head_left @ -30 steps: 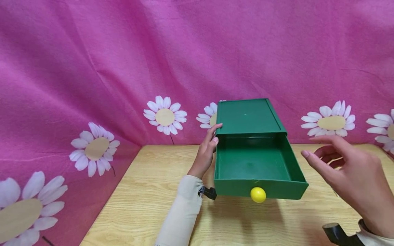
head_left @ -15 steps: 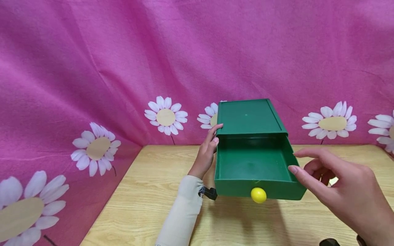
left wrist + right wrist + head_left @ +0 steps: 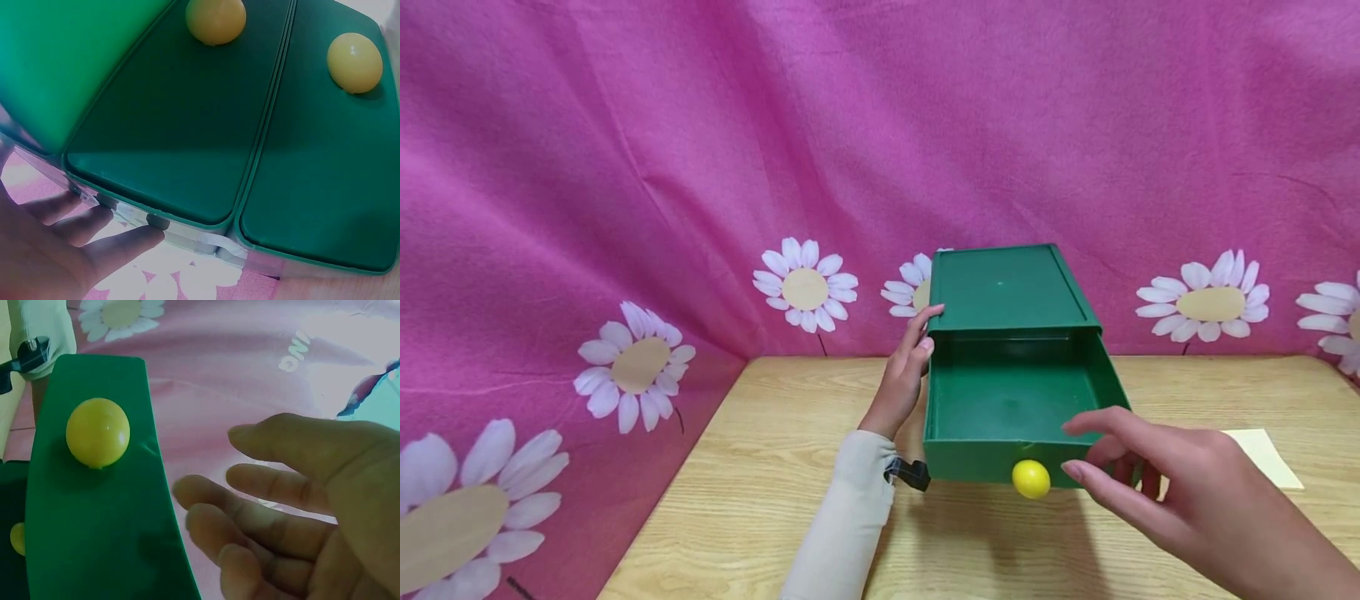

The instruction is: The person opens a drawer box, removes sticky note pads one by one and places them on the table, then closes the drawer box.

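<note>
– Where is the green cabinet (image 3: 1003,287) being seen?
– Right of centre; its left side is being touched by the left hand (image 3: 898,377), whose fingers are being held straight. Its drawer (image 3: 973,461) is being shown pulled out.
– And how is the right hand (image 3: 1195,492) being held?
– Loosely spread, lower right, fingers curved, near the yellow knob (image 3: 1032,479).

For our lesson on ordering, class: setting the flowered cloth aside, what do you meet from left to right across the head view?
Cream sleeve, left hand, round yellow drawer knob, right hand.
</note>
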A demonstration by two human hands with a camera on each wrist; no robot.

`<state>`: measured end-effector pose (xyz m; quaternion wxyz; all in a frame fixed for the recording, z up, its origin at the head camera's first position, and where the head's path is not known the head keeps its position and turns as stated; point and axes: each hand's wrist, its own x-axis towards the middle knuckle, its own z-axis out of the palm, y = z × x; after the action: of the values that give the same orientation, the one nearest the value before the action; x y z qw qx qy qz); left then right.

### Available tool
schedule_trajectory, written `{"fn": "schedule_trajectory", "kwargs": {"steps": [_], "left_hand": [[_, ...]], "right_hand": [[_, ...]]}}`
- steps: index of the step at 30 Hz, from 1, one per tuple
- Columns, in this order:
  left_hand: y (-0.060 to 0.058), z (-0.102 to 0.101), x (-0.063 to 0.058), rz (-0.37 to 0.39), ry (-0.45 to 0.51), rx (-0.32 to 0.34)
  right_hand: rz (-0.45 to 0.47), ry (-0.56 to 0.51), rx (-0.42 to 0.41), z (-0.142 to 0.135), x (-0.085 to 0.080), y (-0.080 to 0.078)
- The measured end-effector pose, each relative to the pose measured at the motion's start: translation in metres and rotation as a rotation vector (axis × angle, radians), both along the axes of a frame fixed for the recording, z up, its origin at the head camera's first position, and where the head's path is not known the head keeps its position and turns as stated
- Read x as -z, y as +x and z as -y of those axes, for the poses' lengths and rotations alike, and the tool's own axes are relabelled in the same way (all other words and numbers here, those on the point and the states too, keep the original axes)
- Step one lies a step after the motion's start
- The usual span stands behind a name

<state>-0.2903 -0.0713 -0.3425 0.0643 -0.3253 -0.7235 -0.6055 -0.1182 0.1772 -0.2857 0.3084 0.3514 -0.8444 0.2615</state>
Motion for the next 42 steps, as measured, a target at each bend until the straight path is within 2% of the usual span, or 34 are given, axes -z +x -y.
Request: {"fn": "schedule_trajectory", "kwargs": {"steps": [4, 11, 20, 24, 27, 31, 36, 40, 42], "left_hand": [[0.0, 0.0, 0.001, 0.002, 0.0, -0.004], [0.0, 0.0, 0.0, 0.005, 0.001, -0.003], [0.001, 0.0, -0.002, -0.002, 0.002, -0.001], [0.0, -0.001, -0.001, -0.003, 0.006, 0.001], [-0.009, -0.001, 0.008, -0.006, 0.015, 0.001], [-0.024, -0.002, 0.023, -0.017, 0.029, -0.007], [-0.027, -0.003, 0.028, -0.036, 0.033, -0.026], [-0.028, -0.003, 0.029, -0.027, 0.034, -0.037], [-0.028, -0.003, 0.029, -0.015, 0.032, -0.042]], "right_hand": [[0.032, 0.036, -0.002, 0.003, 0.005, -0.001], [0.163, 0.124, -0.01, 0.002, 0.015, -0.006], [0.177, 0.167, -0.01, 0.005, 0.018, -0.007], [0.299, 0.203, 0.0, 0.006, 0.017, -0.01], [0.394, 0.238, 0.028, 0.007, 0.017, -0.012], [0.461, 0.271, 0.041, 0.008, 0.019, -0.014], [0.528, 0.277, 0.015, 0.009, 0.022, -0.017], [0.572, 0.291, 0.024, 0.009, 0.024, -0.019], [0.56, 0.298, 0.031, 0.009, 0.025, -0.02]]}}
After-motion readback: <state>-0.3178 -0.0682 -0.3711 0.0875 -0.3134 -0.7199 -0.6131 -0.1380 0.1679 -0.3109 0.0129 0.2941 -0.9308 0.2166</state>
